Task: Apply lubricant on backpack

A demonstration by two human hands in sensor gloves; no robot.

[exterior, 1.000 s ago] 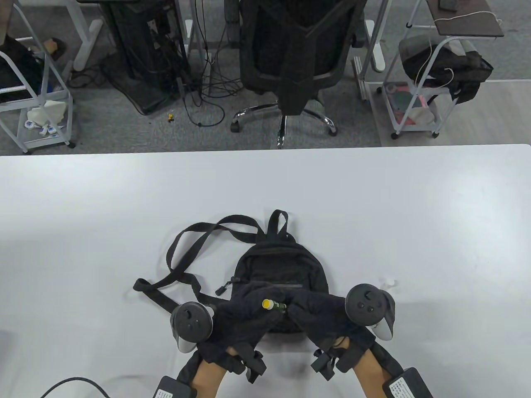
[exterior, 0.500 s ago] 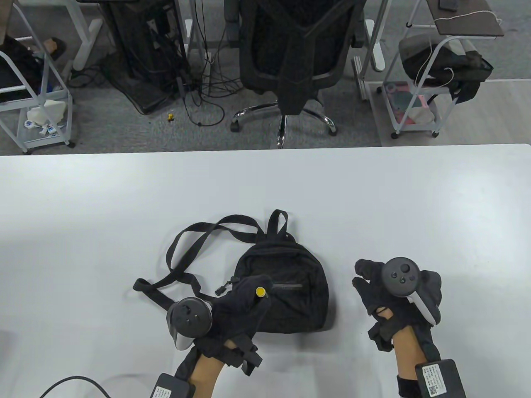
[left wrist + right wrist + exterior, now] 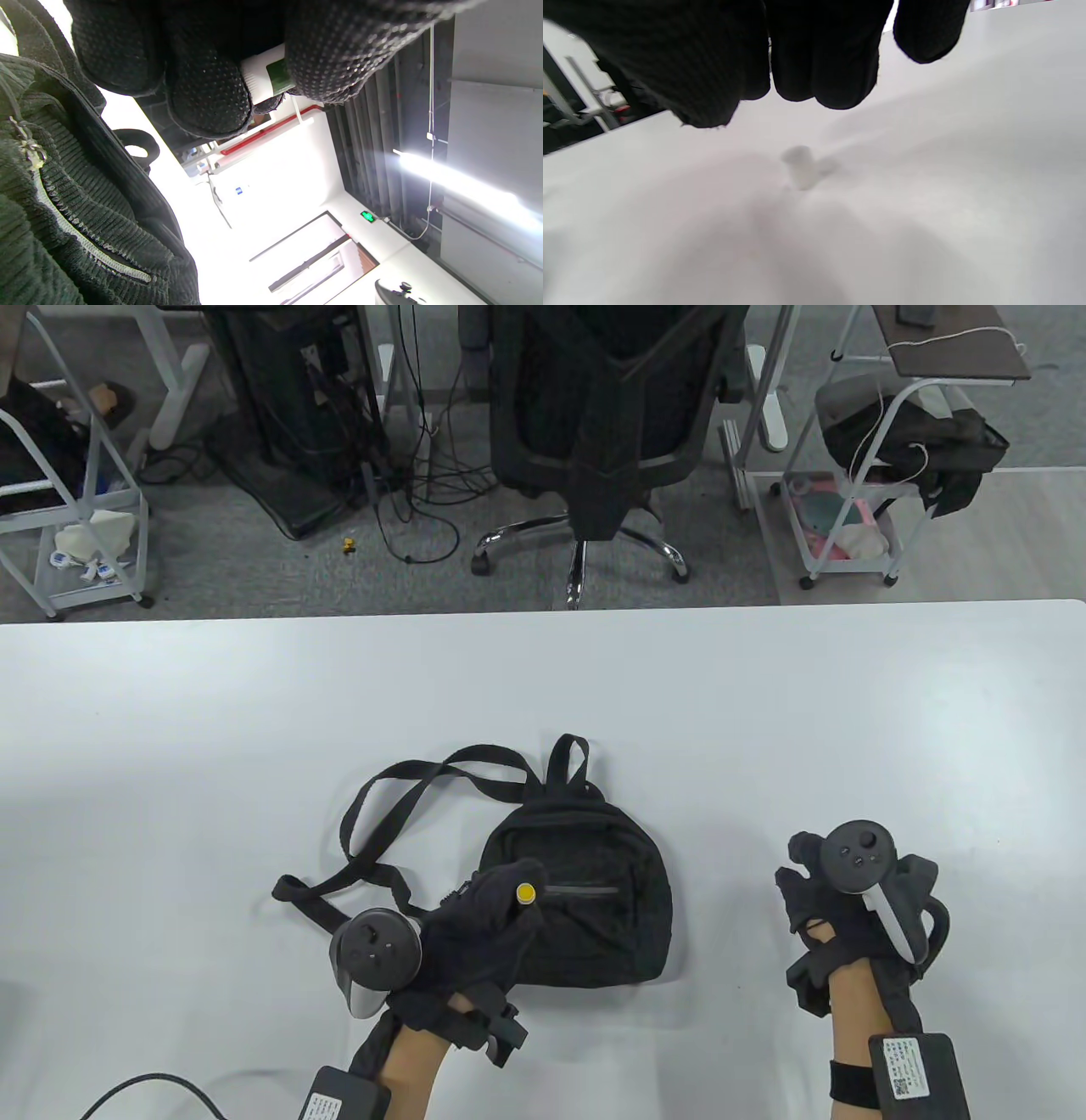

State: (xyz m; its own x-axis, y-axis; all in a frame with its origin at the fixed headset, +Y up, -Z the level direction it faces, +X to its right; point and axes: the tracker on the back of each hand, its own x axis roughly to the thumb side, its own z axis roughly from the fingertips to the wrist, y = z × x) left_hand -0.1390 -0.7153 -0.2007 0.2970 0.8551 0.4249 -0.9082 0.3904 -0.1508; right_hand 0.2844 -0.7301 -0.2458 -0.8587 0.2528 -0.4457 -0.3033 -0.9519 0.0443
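Right hand [image 3: 857, 899] farther right on white table [image 3: 254, 712]

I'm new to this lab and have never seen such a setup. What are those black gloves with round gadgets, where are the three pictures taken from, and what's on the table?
These are a person's two hands in sensor gloves, each with a tracker strapped on its back. One camera looks down at the white table; one more sits on each wrist. A black backpack lies on the table. The left hand grips a small lubricant tube with a yellow end above the backpack. The right hand holds nothing, over a small white cap.
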